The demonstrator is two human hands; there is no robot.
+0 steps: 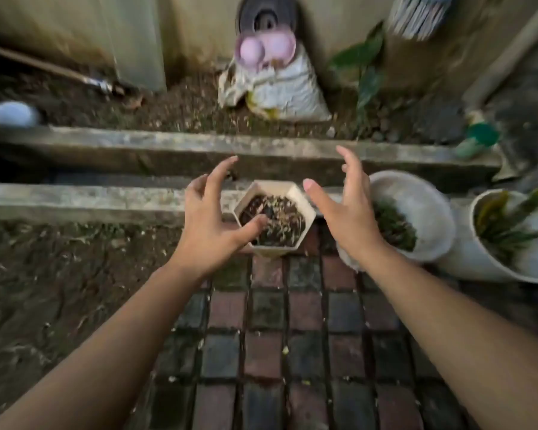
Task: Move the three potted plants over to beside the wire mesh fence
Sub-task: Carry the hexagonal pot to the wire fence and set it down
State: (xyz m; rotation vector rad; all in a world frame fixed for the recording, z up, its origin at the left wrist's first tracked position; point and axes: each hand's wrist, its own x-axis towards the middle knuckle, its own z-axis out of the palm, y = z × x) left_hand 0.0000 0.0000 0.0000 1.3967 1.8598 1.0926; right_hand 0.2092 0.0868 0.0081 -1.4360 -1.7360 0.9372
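Hexagonal beige pot (pixel 274 218) — dark soil, on brick paving (pixel 292 352); left hand (pixel 210 223) and right hand (pixel 343 212) spread either side, gripping nothing; contact unclear through blur.

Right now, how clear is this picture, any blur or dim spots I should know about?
Head view: dim, even light with no glare; the left hand, right hand and hexagonal pot between them are fairly sharp; the white sack and round pots toward the edges are smeared; straight curbs bow from the wide lens.

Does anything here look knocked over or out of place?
Yes: the middle round pot leans over beside the upright hexagonal pot. The left hand and right hand hover open around the hexagonal one.
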